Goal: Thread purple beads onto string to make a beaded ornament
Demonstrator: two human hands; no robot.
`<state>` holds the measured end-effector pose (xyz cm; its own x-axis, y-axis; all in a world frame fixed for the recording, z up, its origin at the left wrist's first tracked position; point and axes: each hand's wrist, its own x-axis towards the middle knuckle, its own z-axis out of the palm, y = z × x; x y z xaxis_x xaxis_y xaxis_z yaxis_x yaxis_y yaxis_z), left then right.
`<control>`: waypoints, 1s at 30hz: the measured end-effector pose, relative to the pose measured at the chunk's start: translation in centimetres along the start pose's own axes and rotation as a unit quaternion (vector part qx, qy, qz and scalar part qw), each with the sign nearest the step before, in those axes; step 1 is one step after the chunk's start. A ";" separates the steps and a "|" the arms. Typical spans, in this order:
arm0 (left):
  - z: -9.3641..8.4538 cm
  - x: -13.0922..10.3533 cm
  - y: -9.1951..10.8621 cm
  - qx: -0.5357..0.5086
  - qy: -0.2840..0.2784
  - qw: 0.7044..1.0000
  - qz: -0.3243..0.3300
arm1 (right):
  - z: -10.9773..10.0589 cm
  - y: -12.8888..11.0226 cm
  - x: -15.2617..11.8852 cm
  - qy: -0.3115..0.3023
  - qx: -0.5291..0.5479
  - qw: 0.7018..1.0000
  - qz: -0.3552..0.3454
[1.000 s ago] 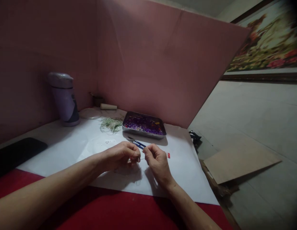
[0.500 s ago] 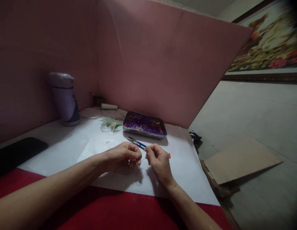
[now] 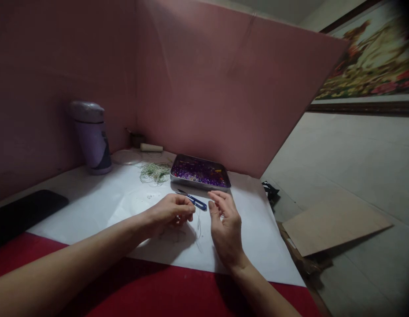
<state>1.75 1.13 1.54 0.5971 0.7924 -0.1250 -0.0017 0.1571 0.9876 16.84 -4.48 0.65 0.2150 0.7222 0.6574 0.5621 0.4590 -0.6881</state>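
Observation:
My left hand (image 3: 176,210) is closed in a pinch over the white paper (image 3: 250,237). A thin thread (image 3: 199,224) hangs down from its fingertips; anything else inside the fingers is hidden. To its right my right hand (image 3: 226,224) is open, thumb and fingers apart, holding nothing that I can see. Just beyond both hands lie blue thread snips (image 3: 199,203), their blades pointing away to the left. Behind them stands a metal tray (image 3: 199,183) of purple beads with a few red and yellow bits. A tangle of pale green thread (image 3: 154,173) lies left of the tray.
A purple bottle (image 3: 92,141) stands at the back left, near a pale roller-shaped piece (image 3: 151,147) and a clear round lid (image 3: 126,157). A black phone-like slab (image 3: 29,211) lies at the left edge. Pink panels (image 3: 204,88) wall the back and left.
My right hand has let go of the thread, opened and shifted slightly right. The red pieces seen by both hands are out of sight now. More of the snips shows.

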 end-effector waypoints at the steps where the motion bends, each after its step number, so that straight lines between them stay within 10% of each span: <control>1: 0.0 0.0 0.0 0.005 0.017 1.000 0.008 | 0.0 -0.3 -0.1 -0.001 0.010 1.000 -0.003; 10: 0.1 -0.2 0.1 0.073 0.004 0.996 0.054 | 0.9 -1.4 -1.3 -0.153 0.198 0.931 0.266; 26: 0.2 -0.3 0.7 0.032 0.002 0.999 0.014 | 0.3 -0.6 -0.3 -0.135 0.126 0.956 0.228; 30: -0.2 -0.7 1.3 0.056 -0.020 0.997 0.049 | 0.0 -1.1 -0.1 -0.160 0.234 0.923 0.262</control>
<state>1.20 0.88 2.94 0.6293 0.7767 -0.0253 0.0263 0.0113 0.9996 16.15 -5.06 1.33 0.0705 0.9897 0.1250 0.0253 0.1235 -0.9920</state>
